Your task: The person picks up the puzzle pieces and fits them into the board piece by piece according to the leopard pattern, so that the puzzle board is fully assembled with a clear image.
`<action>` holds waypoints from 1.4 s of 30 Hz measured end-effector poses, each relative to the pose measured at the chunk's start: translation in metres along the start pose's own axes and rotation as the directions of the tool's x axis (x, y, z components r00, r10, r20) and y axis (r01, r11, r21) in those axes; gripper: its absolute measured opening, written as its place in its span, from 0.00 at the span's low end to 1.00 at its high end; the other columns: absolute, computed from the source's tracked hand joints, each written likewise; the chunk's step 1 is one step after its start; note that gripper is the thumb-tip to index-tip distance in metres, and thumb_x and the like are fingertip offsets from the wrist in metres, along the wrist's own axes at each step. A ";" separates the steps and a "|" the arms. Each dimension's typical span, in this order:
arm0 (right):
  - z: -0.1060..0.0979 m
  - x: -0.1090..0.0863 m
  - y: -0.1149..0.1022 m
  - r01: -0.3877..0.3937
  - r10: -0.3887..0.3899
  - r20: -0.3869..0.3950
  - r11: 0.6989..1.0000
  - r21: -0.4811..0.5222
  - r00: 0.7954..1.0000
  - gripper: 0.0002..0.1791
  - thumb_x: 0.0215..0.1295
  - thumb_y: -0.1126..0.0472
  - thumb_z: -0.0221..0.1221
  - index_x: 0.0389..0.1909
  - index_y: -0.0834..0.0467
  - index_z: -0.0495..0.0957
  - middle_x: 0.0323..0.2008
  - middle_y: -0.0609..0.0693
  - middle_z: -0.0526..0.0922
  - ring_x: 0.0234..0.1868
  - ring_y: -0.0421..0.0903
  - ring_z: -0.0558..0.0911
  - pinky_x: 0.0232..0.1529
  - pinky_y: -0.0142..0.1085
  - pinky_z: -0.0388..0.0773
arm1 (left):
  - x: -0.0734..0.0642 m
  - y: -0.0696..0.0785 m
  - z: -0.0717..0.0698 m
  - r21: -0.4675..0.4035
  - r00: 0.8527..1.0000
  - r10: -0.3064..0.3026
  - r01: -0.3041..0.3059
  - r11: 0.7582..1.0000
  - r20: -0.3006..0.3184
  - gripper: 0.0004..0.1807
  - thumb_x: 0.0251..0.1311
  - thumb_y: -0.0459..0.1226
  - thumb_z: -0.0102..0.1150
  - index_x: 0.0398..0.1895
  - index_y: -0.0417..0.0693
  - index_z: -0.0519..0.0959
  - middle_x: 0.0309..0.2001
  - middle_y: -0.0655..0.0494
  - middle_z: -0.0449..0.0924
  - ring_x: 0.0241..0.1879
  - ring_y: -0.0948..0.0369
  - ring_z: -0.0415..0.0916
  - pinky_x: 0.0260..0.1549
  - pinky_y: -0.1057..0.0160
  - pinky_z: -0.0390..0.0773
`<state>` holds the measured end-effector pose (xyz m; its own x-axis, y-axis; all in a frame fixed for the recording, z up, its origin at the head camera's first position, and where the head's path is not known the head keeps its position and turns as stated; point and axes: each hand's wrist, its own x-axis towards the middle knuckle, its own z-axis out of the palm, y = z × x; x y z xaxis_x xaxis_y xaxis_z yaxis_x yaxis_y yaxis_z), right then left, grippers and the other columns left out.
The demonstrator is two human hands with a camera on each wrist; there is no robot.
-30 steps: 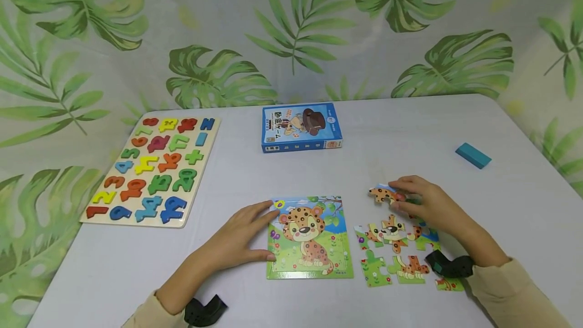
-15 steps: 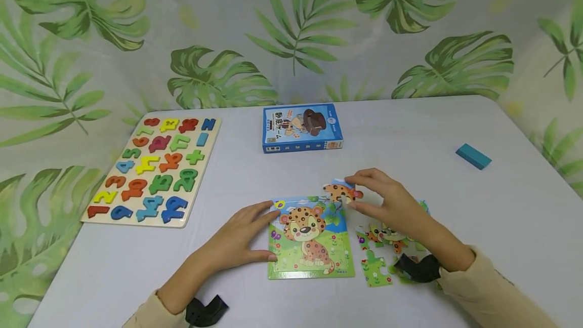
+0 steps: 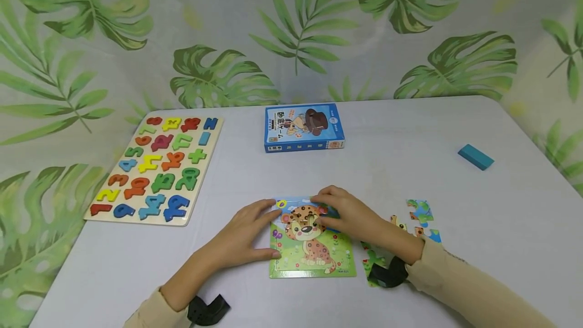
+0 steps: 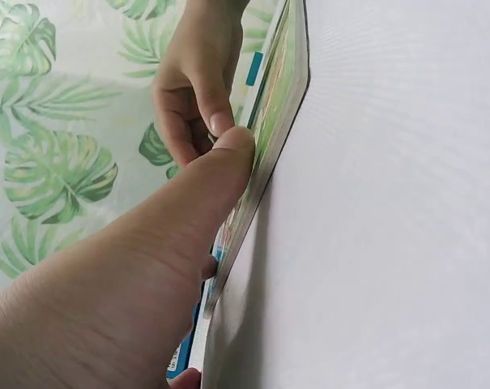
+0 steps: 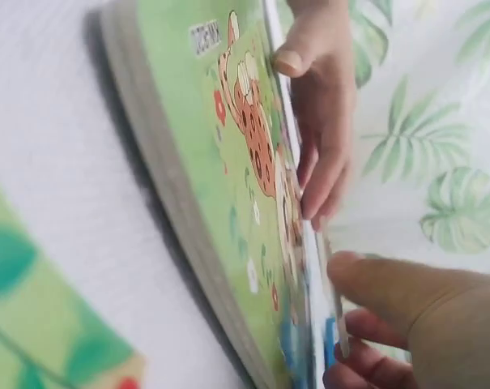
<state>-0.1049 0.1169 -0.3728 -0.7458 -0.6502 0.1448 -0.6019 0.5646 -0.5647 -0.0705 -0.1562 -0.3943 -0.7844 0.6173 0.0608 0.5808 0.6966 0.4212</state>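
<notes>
A square puzzle board (image 3: 298, 262) with a leopard picture lies on the white table. My left hand (image 3: 243, 232) rests along its left edge, fingers near the upper corner and thumb on the lower part; the left wrist view shows that thumb (image 4: 232, 150) on the board's rim. Over the upper part of the board, my right hand (image 3: 348, 214) pinches a spotted puzzle piece (image 3: 304, 213). Seen edge-on in the right wrist view, the piece (image 5: 338, 312) is between thumb and fingers, slightly above the board. Whether it touches the board I cannot tell.
Loose puzzle pieces (image 3: 421, 212) lie right of the board, partly hidden under my right forearm. A blue box (image 3: 302, 128) stands behind. At the left is a wooden number board (image 3: 193, 201) with coloured numerals. A teal block (image 3: 475, 157) lies far right.
My right hand has carried the spotted puzzle piece leftward from the loose pieces, past the board's top right corner, to over its upper middle. My left hand has stayed at the board's left edge.
</notes>
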 end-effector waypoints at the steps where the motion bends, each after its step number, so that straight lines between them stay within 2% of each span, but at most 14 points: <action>1: 0.001 0.001 0.002 0.009 -0.009 0.002 1.000 -0.012 1.000 0.25 0.56 0.54 0.61 0.53 0.61 0.73 0.48 0.51 0.71 0.49 0.46 0.71 0.48 0.40 0.72 | 0.001 0.000 0.000 0.012 1.000 0.009 -0.009 1.000 -0.004 0.45 0.46 0.64 0.54 0.65 0.49 0.61 0.67 0.54 0.52 0.65 0.57 0.47 0.61 0.55 0.48; 6: 0.004 0.004 0.007 0.050 -0.049 0.012 0.996 -0.071 0.999 0.24 0.55 0.54 0.62 0.52 0.61 0.74 0.46 0.50 0.73 0.47 0.46 0.72 0.47 0.41 0.71 | 0.007 0.002 0.001 0.100 0.999 0.043 -0.040 0.994 -0.029 0.41 0.50 0.62 0.52 0.63 0.47 0.64 0.64 0.58 0.60 0.63 0.62 0.53 0.61 0.56 0.49; 14: 0.005 0.008 0.007 0.077 -0.075 0.029 0.992 -0.097 0.997 0.23 0.55 0.56 0.62 0.53 0.59 0.75 0.46 0.51 0.74 0.46 0.48 0.73 0.45 0.43 0.71 | 0.020 0.006 0.002 0.239 0.997 0.075 -0.072 0.968 -0.002 0.37 0.51 0.64 0.47 0.64 0.63 0.63 0.55 0.52 0.66 0.53 0.56 0.63 0.56 0.55 0.59; 16: 0.006 0.009 0.007 0.078 -0.075 0.026 0.991 -0.105 0.997 0.23 0.55 0.55 0.62 0.52 0.58 0.75 0.46 0.51 0.74 0.46 0.47 0.73 0.45 0.44 0.70 | 0.023 0.007 0.002 0.263 0.996 0.086 -0.083 0.961 0.000 0.37 0.51 0.64 0.48 0.64 0.64 0.63 0.52 0.50 0.67 0.51 0.55 0.64 0.53 0.54 0.61; 19: 0.007 0.010 0.007 0.064 -0.063 0.009 0.989 -0.132 0.998 0.22 0.54 0.54 0.62 0.51 0.57 0.77 0.45 0.49 0.75 0.45 0.47 0.73 0.44 0.44 0.69 | 0.024 0.007 0.001 0.264 0.996 0.088 -0.086 0.961 0.004 0.36 0.51 0.64 0.49 0.63 0.62 0.65 0.54 0.49 0.66 0.52 0.54 0.63 0.53 0.53 0.61; 24: 0.006 0.009 0.005 0.018 -0.017 0.012 0.990 -0.138 1.000 0.24 0.53 0.50 0.63 0.50 0.55 0.77 0.44 0.48 0.73 0.43 0.47 0.70 0.42 0.43 0.65 | 0.023 0.007 0.001 0.195 0.996 0.092 -0.094 0.976 0.022 0.40 0.49 0.65 0.49 0.65 0.60 0.63 0.61 0.50 0.59 0.61 0.55 0.53 0.59 0.53 0.53; 26: 0.004 0.007 0.006 -0.001 0.005 0.040 0.995 -0.100 0.999 0.26 0.53 0.49 0.62 0.53 0.55 0.76 0.47 0.49 0.71 0.46 0.48 0.69 0.44 0.45 0.63 | 0.022 0.007 0.002 0.170 0.995 0.097 -0.101 0.980 0.030 0.43 0.48 0.67 0.48 0.66 0.59 0.61 0.63 0.51 0.57 0.62 0.55 0.50 0.60 0.54 0.50; 30: -0.003 0.001 0.009 -0.084 0.079 0.081 0.995 0.062 0.994 0.32 0.54 0.48 0.61 0.59 0.55 0.68 0.55 0.52 0.66 0.55 0.51 0.66 0.53 0.50 0.62 | 0.022 0.006 0.005 0.152 0.994 0.100 -0.104 0.983 0.033 0.45 0.46 0.68 0.48 0.67 0.58 0.59 0.64 0.53 0.55 0.63 0.56 0.49 0.61 0.55 0.46; 33: -0.012 -0.004 0.011 -0.117 0.112 0.041 0.979 0.167 0.993 0.33 0.55 0.51 0.62 0.61 0.56 0.64 0.59 0.52 0.63 0.57 0.51 0.65 0.53 0.51 0.65 | 0.022 0.006 0.006 0.150 0.995 0.092 -0.095 0.984 0.027 0.45 0.45 0.68 0.48 0.67 0.59 0.59 0.64 0.54 0.55 0.63 0.57 0.49 0.61 0.56 0.45; 35: -0.022 -0.010 0.011 -0.101 0.106 -0.010 0.974 0.201 0.994 0.34 0.55 0.53 0.62 0.62 0.57 0.63 0.60 0.52 0.62 0.58 0.50 0.64 0.54 0.50 0.65 | 0.022 0.005 0.007 0.150 0.996 0.085 -0.088 0.985 0.025 0.46 0.45 0.69 0.48 0.67 0.60 0.58 0.64 0.55 0.55 0.63 0.58 0.48 0.61 0.56 0.45; 39: -0.043 -0.027 0.016 -0.046 0.077 -0.149 0.979 0.200 0.986 0.34 0.55 0.57 0.62 0.62 0.54 0.62 0.59 0.49 0.65 0.56 0.47 0.66 0.53 0.47 0.65 | 0.021 0.004 0.009 0.142 0.997 0.078 -0.080 0.987 0.021 0.46 0.44 0.70 0.47 0.67 0.60 0.58 0.64 0.56 0.55 0.63 0.58 0.48 0.62 0.57 0.44; 42: -0.058 -0.044 0.020 -0.020 0.054 -0.243 0.990 0.140 0.969 0.35 0.52 0.62 0.64 0.62 0.52 0.62 0.57 0.49 0.68 0.55 0.45 0.66 0.54 0.37 0.64 | 0.022 0.003 0.009 0.139 0.997 0.073 -0.075 0.987 0.022 0.46 0.44 0.70 0.46 0.67 0.61 0.58 0.64 0.56 0.54 0.63 0.58 0.47 0.62 0.57 0.44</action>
<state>-0.1008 0.1867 -0.3435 -0.8241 -0.4759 0.3071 -0.5409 0.5004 -0.6760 -0.0834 -0.1373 -0.3997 -0.7351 0.6742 0.0714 0.6627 0.6925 0.2851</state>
